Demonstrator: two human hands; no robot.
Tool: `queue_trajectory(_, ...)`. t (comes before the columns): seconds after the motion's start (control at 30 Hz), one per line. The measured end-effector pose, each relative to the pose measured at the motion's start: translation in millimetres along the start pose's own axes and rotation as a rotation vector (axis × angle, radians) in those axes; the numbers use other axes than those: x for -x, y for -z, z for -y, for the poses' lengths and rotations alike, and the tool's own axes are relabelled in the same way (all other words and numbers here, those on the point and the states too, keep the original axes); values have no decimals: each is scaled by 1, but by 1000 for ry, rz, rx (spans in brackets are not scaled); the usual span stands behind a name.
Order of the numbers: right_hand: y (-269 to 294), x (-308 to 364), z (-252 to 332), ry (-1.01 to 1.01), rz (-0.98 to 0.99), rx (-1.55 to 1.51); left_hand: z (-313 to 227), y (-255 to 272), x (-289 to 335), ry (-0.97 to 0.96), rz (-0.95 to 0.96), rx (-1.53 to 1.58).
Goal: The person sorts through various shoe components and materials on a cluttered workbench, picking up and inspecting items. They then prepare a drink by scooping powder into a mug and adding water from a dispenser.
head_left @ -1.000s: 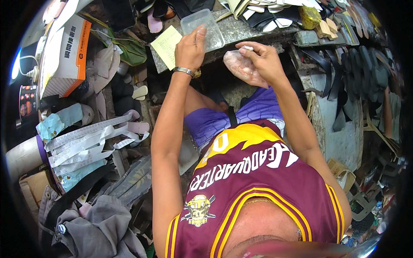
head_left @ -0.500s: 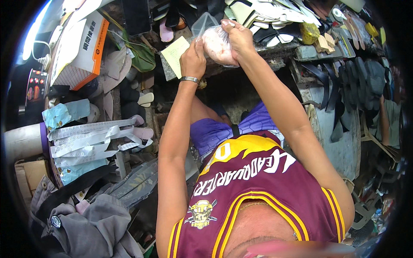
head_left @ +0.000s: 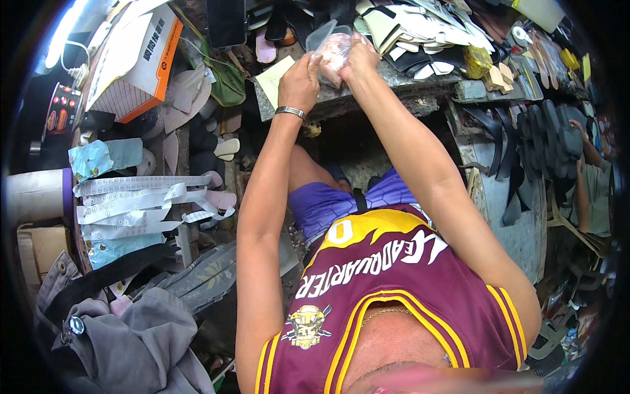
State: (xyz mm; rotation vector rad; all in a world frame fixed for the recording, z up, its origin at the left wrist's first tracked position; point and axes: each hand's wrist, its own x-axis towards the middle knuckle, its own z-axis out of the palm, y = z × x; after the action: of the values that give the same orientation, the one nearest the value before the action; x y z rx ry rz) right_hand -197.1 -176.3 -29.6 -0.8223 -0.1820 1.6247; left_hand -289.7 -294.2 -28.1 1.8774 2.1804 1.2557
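Observation:
A clear plastic bag (head_left: 334,54) with pinkish-white contents is held up over the far edge of the workbench. What is inside cannot be made out. My right hand (head_left: 361,58) is closed round the bag's right side. On the other side, my left hand (head_left: 300,84), with a metal bracelet at the wrist, pinches the bag's left edge between thumb and fingers. Just left of that hand lies a pale yellow sheet of paper (head_left: 274,81) with writing on it.
Flat white cut pieces (head_left: 420,29) pile up beyond my right hand. An orange-and-white box (head_left: 134,69) stands at the far left, above printed paper strips (head_left: 131,203). Black straps and soles (head_left: 548,134) hang at the right. Grey cloth (head_left: 134,335) lies near left. Another person's arm (head_left: 582,194) shows far right.
The bag has tipped and bunched up in my hands. My left hand has shifted slightly right, and my fingers have moved on the bag. Another person's hand now shows at the hanging soles.

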Motion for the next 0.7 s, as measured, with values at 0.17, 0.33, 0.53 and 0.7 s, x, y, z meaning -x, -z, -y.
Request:
queue_trajectory(0.17, 18, -16, 1, 51, 198, 543, -3, 1, -1, -30, 117, -104)
queue_trajectory(0.33, 50, -19, 34, 669, 385, 1283, -4, -7, 7, -80, 143, -158)
queue_trajectory(0.53, 75, 4, 42, 603, 375, 1481, 1, -17, 10, -141, 92, -73)
queue_trajectory(0.7, 75, 28, 52, 466, 391, 1418, 4, -12, 18, -147, 136, -39)
